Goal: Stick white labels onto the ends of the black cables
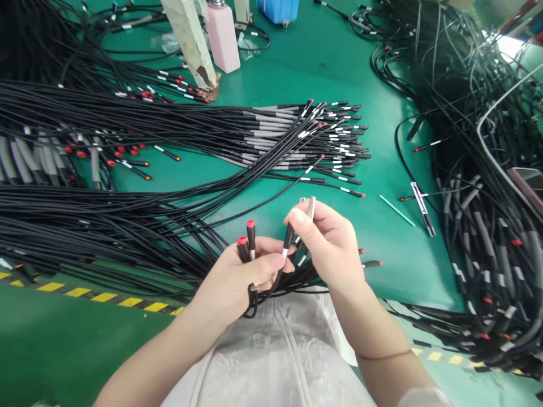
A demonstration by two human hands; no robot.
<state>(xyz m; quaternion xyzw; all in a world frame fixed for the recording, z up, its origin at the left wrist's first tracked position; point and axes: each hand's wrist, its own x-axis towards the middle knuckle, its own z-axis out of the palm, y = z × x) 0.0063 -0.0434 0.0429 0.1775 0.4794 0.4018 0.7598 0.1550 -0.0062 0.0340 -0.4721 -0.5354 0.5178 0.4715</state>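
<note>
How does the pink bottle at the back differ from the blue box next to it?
The pink bottle is tall and narrow with a metal top; the blue box is wide and cut off by the picture's top edge. The bottle stands beside a pale taped post; the box sits further right, apart from it. Both stand on the green table, behind the person's hands.

Hidden and cut-off parts
The right hand (328, 243) covers most of a metal tool (311, 207), perhaps tweezers; the cables (85, 215) run off left.
</note>
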